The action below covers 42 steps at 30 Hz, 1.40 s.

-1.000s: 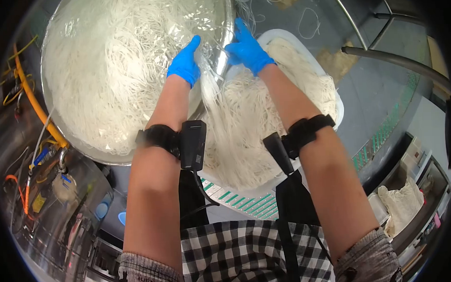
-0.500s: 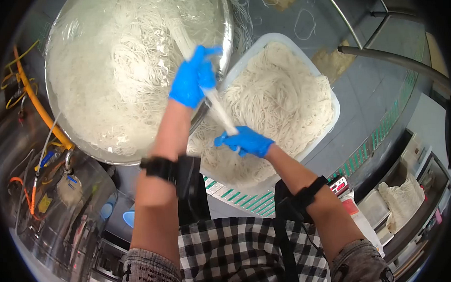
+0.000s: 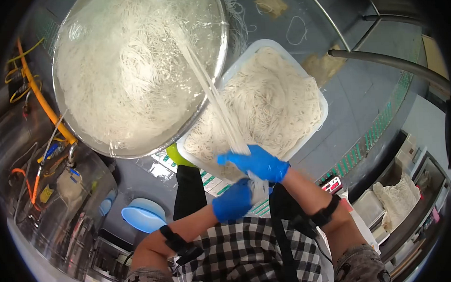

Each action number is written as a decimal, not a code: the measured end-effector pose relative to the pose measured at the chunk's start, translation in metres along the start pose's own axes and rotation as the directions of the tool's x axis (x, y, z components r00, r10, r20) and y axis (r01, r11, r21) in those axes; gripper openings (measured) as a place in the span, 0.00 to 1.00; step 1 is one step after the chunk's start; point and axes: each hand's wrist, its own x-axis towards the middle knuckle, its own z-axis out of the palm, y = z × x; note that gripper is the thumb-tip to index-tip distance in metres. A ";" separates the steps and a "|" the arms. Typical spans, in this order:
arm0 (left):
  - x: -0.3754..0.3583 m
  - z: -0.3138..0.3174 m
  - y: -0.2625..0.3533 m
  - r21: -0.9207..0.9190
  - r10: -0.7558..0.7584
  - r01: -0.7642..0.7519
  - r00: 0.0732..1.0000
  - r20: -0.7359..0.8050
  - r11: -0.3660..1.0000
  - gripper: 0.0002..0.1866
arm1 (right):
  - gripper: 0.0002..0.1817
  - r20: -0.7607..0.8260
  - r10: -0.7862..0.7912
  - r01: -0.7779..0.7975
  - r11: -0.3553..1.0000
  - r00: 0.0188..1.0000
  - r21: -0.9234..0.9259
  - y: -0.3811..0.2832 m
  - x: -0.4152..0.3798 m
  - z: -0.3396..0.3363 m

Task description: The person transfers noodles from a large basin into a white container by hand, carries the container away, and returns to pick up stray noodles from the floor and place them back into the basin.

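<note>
A long bundle of white noodles (image 3: 215,99) stretches from the big metal basin (image 3: 223,41) across the white tub toward my apron. My right hand (image 3: 258,163), in a blue glove, is closed around this bundle over the near edge of the tub. Lower down, close to the apron, my left hand (image 3: 232,200), also gloved in blue, grips the bundle's near end; its fingertips are partly hidden. Noodles lie in cloudy water in the basin. A heap of noodles fills the white tub (image 3: 325,107).
Stray noodles (image 3: 237,16) lie on the grey floor beyond the basin. A blue bowl (image 3: 143,216) stands low at the left, near orange hoses (image 3: 37,93). Metal railing (image 3: 389,63) curves at the upper right. A green-slotted drain grate (image 3: 379,128) runs along the floor.
My left hand has come down from the basin's rim to near the apron, drawing the noodle bundle out. My right hand has shifted slightly toward me. The blue bowl now shows more.
</note>
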 end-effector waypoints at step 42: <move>0.095 0.009 -0.031 -0.530 -0.604 0.400 0.740 -0.295 0.748 0.05 | 0.23 -0.857 0.158 0.561 0.695 0.490 0.449 0.090 -0.042 -0.221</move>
